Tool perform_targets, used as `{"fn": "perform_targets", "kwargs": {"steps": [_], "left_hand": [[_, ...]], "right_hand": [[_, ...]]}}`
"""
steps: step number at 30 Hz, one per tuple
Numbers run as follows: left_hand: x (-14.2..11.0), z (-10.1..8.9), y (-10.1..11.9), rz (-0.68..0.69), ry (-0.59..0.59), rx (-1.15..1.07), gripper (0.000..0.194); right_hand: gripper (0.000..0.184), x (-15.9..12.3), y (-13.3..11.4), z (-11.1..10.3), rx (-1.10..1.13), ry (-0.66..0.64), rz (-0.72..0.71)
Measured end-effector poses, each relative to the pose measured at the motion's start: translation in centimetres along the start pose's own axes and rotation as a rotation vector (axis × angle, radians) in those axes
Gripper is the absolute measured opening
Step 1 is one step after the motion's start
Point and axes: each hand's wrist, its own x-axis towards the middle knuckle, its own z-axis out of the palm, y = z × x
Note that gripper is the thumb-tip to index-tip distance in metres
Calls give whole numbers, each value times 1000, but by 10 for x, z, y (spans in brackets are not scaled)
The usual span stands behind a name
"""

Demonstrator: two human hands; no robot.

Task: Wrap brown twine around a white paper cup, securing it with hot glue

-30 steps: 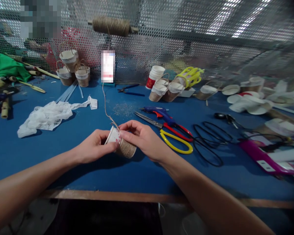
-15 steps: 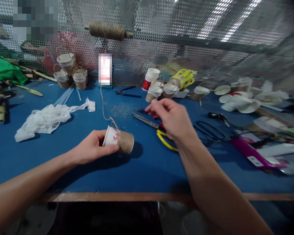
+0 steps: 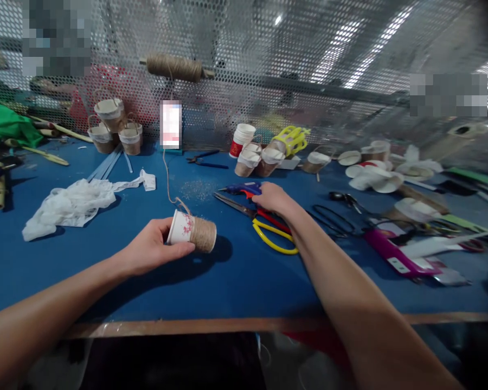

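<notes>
Gripping the paper cup point(image 3: 194, 231) in my left hand point(image 3: 160, 244), I have its fingers clamped on the white printed part; the cup lies on its side in them, its twine-wound base pointing away to their right; a loose strand of twine point(image 3: 167, 179) runs off beyond those fingers across the worktop point(image 3: 236, 287); my right hand's point(image 3: 274, 197) fingers touch the blue glue gun point(image 3: 241, 188), whether closed round it I cannot tell; scissors point(image 3: 244, 208) lie just beside them.

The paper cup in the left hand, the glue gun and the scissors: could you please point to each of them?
Paper cup point(image 3: 202, 234), head view: its brown wrapped side.
Glue gun point(image 3: 239, 188), head view: its blue body.
Scissors point(image 3: 244, 209), head view: metal blades, near the handles.
</notes>
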Motion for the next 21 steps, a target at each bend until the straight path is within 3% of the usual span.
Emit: {"fn": "perform_targets", "kwargs": {"steps": [3, 5, 7, 10, 14, 21], "left_hand": [[0, 0, 1, 3, 24, 10, 27], [0, 0, 2, 15, 24, 32, 26], [0, 0, 3, 36, 24, 63, 25], [-1, -1, 3, 66, 32, 118, 22], [0, -3, 3, 98, 43, 172, 19], [5, -7, 1, 76, 51, 155, 28]], "right_hand": [[29, -10, -22, -12, 10, 58, 66], [27, -23, -40, -21, 108, 31, 45], [17, -39, -56, -27, 430, -177, 92], [19, -62, -71, -27, 531, -365, 57], [20, -82, -77, -24, 499, -399, -92], [25, -99, -80, -25, 222, -362, -130]]}}
